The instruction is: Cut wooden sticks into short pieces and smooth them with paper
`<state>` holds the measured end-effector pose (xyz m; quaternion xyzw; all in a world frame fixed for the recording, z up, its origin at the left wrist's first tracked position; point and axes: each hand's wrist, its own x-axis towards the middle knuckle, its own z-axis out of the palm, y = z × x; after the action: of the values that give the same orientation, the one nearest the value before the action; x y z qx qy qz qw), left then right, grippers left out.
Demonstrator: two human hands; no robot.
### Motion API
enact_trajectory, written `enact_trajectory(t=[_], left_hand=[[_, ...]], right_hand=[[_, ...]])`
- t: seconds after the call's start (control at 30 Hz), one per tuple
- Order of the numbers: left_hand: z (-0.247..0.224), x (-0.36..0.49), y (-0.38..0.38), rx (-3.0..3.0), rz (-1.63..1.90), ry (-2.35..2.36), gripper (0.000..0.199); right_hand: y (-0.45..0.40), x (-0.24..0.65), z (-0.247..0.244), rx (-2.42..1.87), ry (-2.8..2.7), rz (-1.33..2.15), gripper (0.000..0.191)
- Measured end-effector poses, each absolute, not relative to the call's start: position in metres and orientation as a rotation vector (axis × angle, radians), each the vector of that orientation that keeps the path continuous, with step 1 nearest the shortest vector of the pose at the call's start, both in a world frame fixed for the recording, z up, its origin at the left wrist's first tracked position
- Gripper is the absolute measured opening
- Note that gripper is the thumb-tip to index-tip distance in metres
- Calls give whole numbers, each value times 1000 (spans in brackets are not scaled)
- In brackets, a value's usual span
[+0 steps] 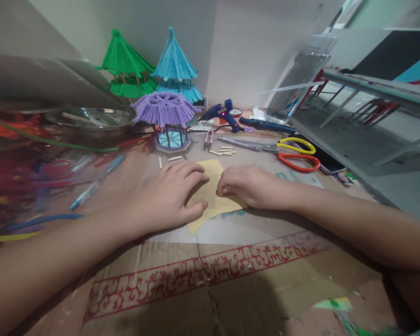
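Note:
A piece of yellow paper [211, 203] lies on a white sheet [175, 234] at the middle of the table. My left hand [176, 193] rests on the paper's left side, its fingers and thumb spread apart. On the right side of the paper is my right hand [246, 186], its fingers curled together; anything within them is hidden. Short wooden sticks [226, 150] lie beyond the paper. Behind them stands a small purple-roofed model pavilion [166, 112].
Green [126, 56] and blue [173, 60] model roofs stand at the back. A glue gun [223, 114], small snips [208, 140], scissors [299, 154], a phone [323, 156] and a metal bowl [91, 123] lie around; coloured craft strands [17, 172] are at left.

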<state>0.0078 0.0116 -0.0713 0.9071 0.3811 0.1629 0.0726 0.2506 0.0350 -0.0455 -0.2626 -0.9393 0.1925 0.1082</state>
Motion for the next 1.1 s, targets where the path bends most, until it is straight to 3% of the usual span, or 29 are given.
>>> enact_trajectory(t=[0.23, 0.4, 0.57, 0.73, 0.9, 1.1], left_hand=[[-71, 8, 12, 2735, 473, 1125, 46], [-71, 8, 11, 2743, 472, 1133, 44], [-71, 7, 11, 2757, 461, 1108, 45], [-71, 7, 11, 2746, 433, 1137, 46], [-70, 7, 10, 2760, 435, 1123, 45], [-70, 7, 10, 2742, 400, 1156, 46]], right_hand=[[33, 251, -44, -686, -2751, 761, 23], [39, 252, -47, -815, -2688, 534, 23], [38, 252, -49, -673, -2733, 686, 23], [40, 250, -49, -786, -2689, 503, 21], [31, 247, -51, -592, -2756, 606, 23], [46, 250, -53, -787, -2711, 421, 21]])
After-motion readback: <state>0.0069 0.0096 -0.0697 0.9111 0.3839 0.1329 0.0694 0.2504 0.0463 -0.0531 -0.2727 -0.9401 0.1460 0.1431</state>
